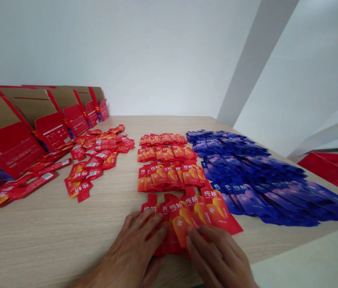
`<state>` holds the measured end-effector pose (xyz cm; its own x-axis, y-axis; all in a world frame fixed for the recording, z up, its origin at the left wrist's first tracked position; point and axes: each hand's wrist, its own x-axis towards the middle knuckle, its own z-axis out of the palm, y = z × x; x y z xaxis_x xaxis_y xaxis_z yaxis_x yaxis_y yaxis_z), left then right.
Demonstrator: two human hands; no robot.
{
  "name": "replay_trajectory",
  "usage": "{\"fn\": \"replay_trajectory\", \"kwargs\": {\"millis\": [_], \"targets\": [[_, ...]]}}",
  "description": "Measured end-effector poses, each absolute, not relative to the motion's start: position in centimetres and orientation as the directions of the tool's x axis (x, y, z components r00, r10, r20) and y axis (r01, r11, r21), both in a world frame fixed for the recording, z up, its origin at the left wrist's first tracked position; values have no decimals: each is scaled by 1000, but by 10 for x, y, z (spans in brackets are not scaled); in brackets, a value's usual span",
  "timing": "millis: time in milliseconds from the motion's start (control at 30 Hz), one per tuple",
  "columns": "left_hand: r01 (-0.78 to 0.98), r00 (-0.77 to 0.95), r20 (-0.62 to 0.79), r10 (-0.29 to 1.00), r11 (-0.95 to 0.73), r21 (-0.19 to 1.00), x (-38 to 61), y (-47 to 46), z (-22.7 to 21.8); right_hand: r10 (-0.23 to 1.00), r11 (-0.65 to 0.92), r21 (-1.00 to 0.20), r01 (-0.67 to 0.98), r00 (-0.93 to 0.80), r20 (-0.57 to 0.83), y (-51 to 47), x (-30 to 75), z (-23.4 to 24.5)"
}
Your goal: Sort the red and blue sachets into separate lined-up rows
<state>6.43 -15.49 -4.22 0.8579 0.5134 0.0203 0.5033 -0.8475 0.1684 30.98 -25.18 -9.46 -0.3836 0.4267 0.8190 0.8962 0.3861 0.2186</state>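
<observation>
My left hand (133, 252) and my right hand (217, 254) lie side by side at the near edge of the wooden table (51, 236). Their fingers are stretched out flat on the nearest row of red and orange sachets (193, 212), which overlap like a fan. The left fingers cover the row's left end, the right fingers press its lower middle. Three more neat rows of the same red sachets (165, 160) lie just beyond.
Rows of blue sachets (253, 176) fill the table's right side. A loose heap of red sachets (97, 156) lies to the left. Open red and brown cardboard boxes (37, 120) stand along the left. A red tray (333, 168) sits off the table's right.
</observation>
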Motion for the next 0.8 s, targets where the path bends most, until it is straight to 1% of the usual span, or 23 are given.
{"fn": "replay_trajectory", "kwargs": {"millis": [67, 100, 167, 267, 367, 467, 567, 667, 800], "targets": [[500, 859, 45, 510, -854, 145, 64, -156, -45, 459, 423, 238, 874, -433, 776, -251, 307, -90], [501, 858, 58, 511, -855, 135, 65, -156, -47, 490, 440, 229, 869, -445, 750, -252, 307, -87], [500, 855, 86, 511, -858, 122, 65, -154, -52, 549, 463, 172, 869, -434, 714, -254, 307, -80], [482, 859, 139, 493, -870, 109, 64, -151, -60, 551, 475, 87, 875, -374, 746, -257, 312, -77], [474, 853, 199, 482, -876, 91, 65, -150, -64, 551, 466, 50, 883, -334, 765, -260, 321, -82], [469, 844, 260, 470, -881, 70, 67, -151, -66, 625, 432, 15, 902, -312, 716, -262, 330, -86], [470, 833, 301, 465, -881, 60, 68, -150, -71, 651, 426, 24, 905, -324, 686, -261, 334, -87], [472, 828, 293, 478, -876, 93, 67, -148, -80, 647, 428, 41, 903, -337, 684, -258, 336, -89], [464, 821, 278, 499, -866, 186, 69, -143, -86, 645, 410, 50, 911, -328, 691, -255, 341, -95]]}}
